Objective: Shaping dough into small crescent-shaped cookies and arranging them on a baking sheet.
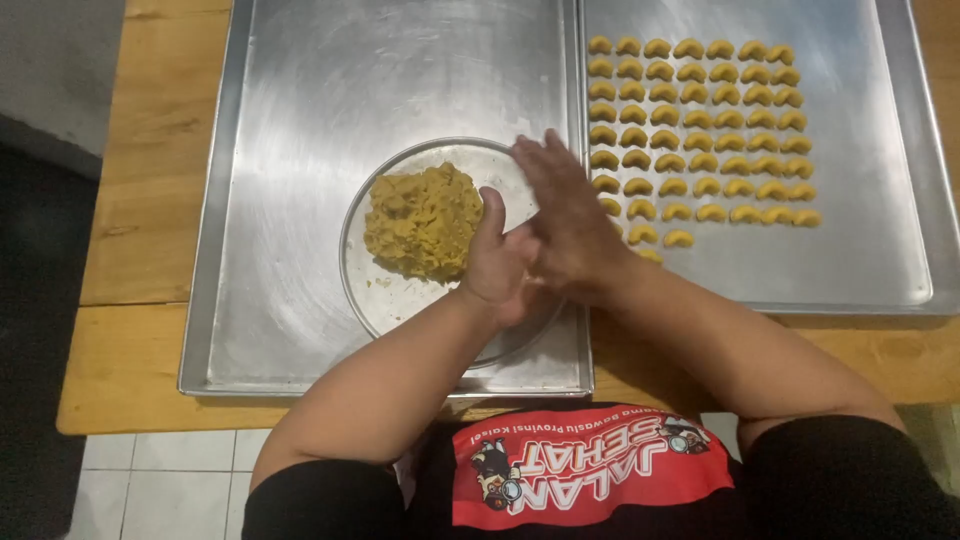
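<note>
your left hand (497, 265) and right hand (565, 220) press flat together, fingers straight, whatever lies between them hidden, while a good mound of dough (422, 220) waits on the round plate (400, 295) and rows of shaped crescents (700, 130) fill about half the right tray (870, 250).

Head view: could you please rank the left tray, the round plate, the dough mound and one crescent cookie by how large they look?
1. Left tray, the largest.
2. Round plate, lying inside that tray.
3. Dough mound, covering part of the plate.
4. One crescent cookie, by far the smallest.
All lie at about table height, so nearness hardly skews this.
</note>
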